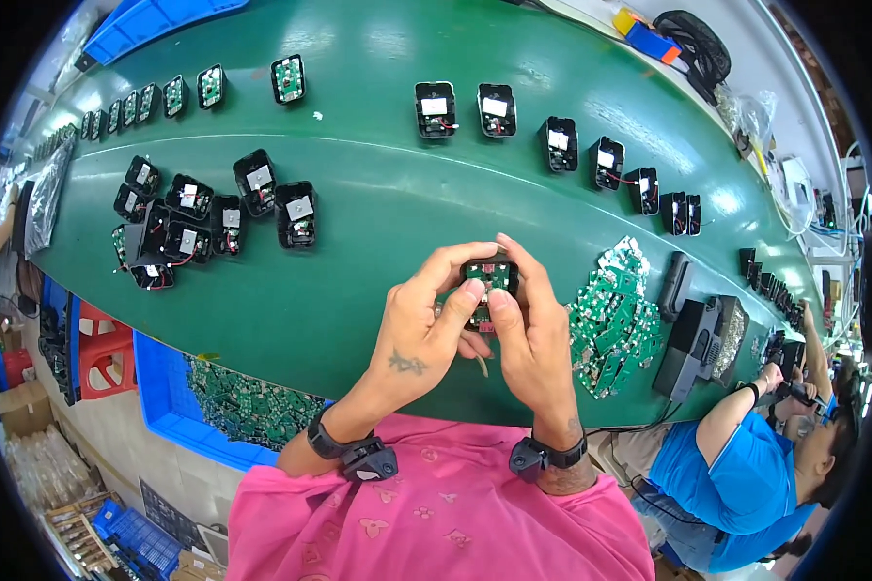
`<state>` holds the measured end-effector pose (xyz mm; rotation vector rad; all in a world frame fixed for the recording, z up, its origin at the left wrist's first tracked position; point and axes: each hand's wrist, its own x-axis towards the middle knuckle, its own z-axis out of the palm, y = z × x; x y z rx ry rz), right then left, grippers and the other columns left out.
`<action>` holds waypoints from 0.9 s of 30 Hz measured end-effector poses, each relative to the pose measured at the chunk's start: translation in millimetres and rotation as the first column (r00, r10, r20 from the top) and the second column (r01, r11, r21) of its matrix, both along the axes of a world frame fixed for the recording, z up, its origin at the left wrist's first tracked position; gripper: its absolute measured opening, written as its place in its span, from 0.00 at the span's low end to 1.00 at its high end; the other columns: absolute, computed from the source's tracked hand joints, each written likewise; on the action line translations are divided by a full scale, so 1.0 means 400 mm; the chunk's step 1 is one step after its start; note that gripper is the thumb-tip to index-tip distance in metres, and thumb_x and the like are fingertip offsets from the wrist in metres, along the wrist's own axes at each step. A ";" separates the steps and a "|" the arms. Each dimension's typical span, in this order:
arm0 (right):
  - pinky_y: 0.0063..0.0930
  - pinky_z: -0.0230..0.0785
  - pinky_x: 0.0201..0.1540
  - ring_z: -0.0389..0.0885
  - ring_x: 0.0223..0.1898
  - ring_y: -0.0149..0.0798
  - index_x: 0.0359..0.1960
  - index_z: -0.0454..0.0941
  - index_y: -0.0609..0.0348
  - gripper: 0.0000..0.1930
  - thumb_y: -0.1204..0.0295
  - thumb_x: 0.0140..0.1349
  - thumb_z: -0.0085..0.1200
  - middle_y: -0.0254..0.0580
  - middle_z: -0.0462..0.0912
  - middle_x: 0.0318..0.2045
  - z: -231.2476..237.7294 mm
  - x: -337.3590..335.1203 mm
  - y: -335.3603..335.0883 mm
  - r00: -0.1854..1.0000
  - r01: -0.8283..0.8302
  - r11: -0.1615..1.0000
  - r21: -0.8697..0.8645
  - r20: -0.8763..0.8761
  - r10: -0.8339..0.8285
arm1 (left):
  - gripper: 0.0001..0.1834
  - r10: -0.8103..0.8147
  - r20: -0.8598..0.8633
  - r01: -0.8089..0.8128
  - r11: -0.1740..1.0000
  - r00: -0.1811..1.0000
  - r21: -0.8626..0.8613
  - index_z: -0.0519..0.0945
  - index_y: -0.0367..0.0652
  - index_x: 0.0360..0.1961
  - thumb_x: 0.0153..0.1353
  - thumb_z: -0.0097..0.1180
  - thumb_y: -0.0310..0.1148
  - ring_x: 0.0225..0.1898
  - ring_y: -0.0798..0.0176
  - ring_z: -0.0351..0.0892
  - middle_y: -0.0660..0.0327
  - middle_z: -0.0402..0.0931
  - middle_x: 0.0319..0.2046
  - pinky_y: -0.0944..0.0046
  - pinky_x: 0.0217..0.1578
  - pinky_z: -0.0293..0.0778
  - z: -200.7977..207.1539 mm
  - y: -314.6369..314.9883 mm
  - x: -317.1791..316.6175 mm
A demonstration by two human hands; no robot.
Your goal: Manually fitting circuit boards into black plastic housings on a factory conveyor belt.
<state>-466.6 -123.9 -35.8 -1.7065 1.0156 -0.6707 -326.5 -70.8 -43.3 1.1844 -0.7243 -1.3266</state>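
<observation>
Between both hands, near the table's front edge, is a black plastic housing with a green circuit board [495,276] in its opening. My left hand [419,324] wraps its left side, thumb pressed on the board. My right hand [531,334] grips the right side, its thumb also on the board. The fingers hide most of the housing's walls. A short pale strip or wire hangs below it. Just right of my right hand lies a heap of loose green circuit boards [615,324].
Black housings with white-labelled parts [298,215] cluster at left; more housings [497,109] line the back of the green table [358,194]. Beside the board heap stands a black device [688,349]. A blue bin [160,387] of boards sits front left. At right works a person in blue [736,484].
</observation>
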 end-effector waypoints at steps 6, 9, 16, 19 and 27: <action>0.26 0.72 0.32 0.77 0.27 0.29 0.64 0.69 0.60 0.21 0.74 0.70 0.49 0.40 0.77 0.28 -0.058 0.027 -0.003 0.983 0.041 0.999 0.034 0.176 -0.047 | 0.16 0.091 0.197 -0.077 0.994 0.976 -0.075 0.72 0.37 0.58 0.73 0.49 0.32 0.23 0.66 0.83 0.54 0.79 0.38 0.73 0.20 0.79 -0.010 -0.004 0.000; 0.25 0.70 0.30 0.72 0.26 0.26 0.63 0.70 0.61 0.20 0.73 0.70 0.50 0.38 0.74 0.26 -0.084 0.046 -0.012 0.960 0.038 0.994 0.102 0.274 -0.065 | 0.14 0.118 0.232 -0.103 0.992 0.965 -0.078 0.75 0.39 0.56 0.71 0.48 0.27 0.25 0.65 0.85 0.53 0.82 0.39 0.69 0.20 0.80 -0.002 -0.011 0.014; 0.20 0.70 0.30 0.76 0.29 0.24 0.64 0.68 0.63 0.23 0.72 0.69 0.54 0.38 0.80 0.36 -0.041 0.086 -0.036 0.977 0.067 0.976 0.206 0.185 -0.106 | 0.15 0.020 0.416 -0.021 1.000 0.909 -0.002 0.74 0.41 0.56 0.71 0.47 0.29 0.22 0.64 0.83 0.56 0.79 0.37 0.69 0.20 0.80 0.012 -0.111 0.144; 0.21 0.70 0.31 0.77 0.30 0.27 0.61 0.70 0.65 0.23 0.74 0.65 0.57 0.40 0.80 0.35 -0.044 0.028 -0.026 0.993 0.114 0.989 -0.089 0.043 -0.111 | 0.15 0.133 0.500 -0.125 0.991 0.855 -0.051 0.72 0.43 0.58 0.72 0.45 0.30 0.21 0.63 0.83 0.60 0.75 0.31 0.68 0.22 0.81 0.013 -0.265 0.293; 0.41 0.71 0.44 0.79 0.40 0.49 0.40 0.81 0.63 0.12 0.71 0.58 0.64 0.48 0.81 0.34 -0.042 -0.177 -0.069 0.855 0.233 0.752 -0.616 -0.238 -0.460 | 0.27 0.110 0.861 -0.362 0.928 0.496 0.089 0.64 0.44 0.69 0.70 0.50 0.32 0.32 0.57 0.87 0.52 0.77 0.46 0.63 0.32 0.83 -0.099 -0.387 0.500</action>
